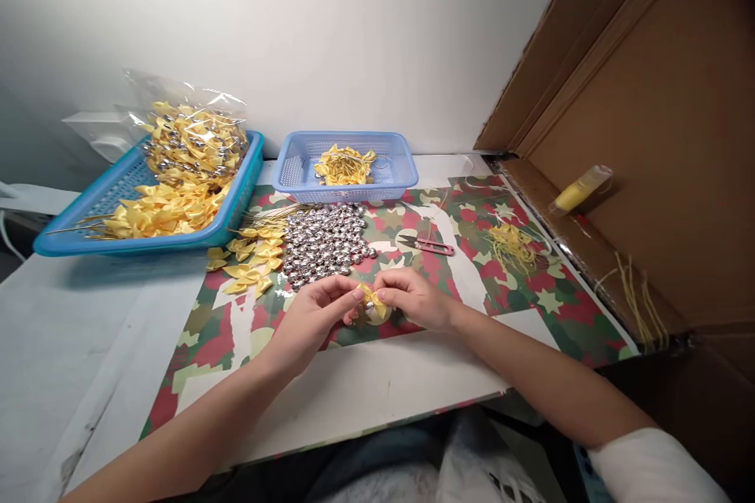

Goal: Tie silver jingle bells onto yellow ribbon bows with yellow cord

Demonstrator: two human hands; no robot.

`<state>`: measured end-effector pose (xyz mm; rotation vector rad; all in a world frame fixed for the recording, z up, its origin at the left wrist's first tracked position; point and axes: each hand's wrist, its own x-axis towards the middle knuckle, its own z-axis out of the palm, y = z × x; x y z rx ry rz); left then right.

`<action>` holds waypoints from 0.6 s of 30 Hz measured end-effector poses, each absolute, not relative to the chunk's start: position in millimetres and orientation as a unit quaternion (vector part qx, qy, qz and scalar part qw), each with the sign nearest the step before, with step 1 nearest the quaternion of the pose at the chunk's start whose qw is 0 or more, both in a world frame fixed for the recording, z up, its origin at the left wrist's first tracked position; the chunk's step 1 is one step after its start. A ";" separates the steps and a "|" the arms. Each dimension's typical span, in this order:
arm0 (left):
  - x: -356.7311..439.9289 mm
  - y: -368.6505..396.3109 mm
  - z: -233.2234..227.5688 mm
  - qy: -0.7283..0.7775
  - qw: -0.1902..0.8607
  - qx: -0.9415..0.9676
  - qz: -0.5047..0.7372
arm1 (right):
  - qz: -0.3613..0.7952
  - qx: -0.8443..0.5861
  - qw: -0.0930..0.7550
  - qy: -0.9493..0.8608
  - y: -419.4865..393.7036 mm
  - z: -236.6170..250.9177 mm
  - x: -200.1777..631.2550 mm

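Observation:
My left hand (315,314) and my right hand (413,299) meet at the middle of the table, both pinching one small yellow ribbon bow (373,300). Something pale and round sits just under the bow, mostly hidden by my fingers. Just beyond my hands lies a pile of silver bells (327,240). Several loose yellow bows (253,259) lie to the left of that pile. Both hands rest over a red, green and cream patterned sheet (531,306).
A large blue tray (236,204) at the left holds yellow bows and a clear bag of finished pieces. A small blue basket (295,169) stands behind the bells. Pink thread snips (428,245) and yellow thread scraps (512,245) lie right. A cardboard wall (661,134) stands at the right.

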<state>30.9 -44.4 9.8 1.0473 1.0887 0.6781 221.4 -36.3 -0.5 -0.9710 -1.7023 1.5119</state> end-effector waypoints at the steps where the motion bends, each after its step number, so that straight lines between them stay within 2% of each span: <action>1: 31.1 -44.9 9.7 0.484 0.675 0.467 0.303 | 0.549 -0.380 0.343 -0.661 -37.2 0.9 221.3; 5: 34.0 -46.6 11.5 0.492 0.656 0.460 0.340 | 0.290 -0.403 0.477 -0.725 -43.7 5.0 219.8; 8: 36.6 -48.2 14.1 0.505 0.636 0.456 0.364 | 0.133 -0.387 0.476 -0.778 -49.7 3.8 216.0; 11: 38.4 -49.5 16.0 0.504 0.629 0.456 0.376 | 0.064 -0.410 0.441 -0.796 -53.5 1.6 211.1; 18: 40.8 -50.1 19.3 0.497 0.615 0.464 0.399 | 0.007 -0.445 0.450 -0.774 -55.1 3.5 207.9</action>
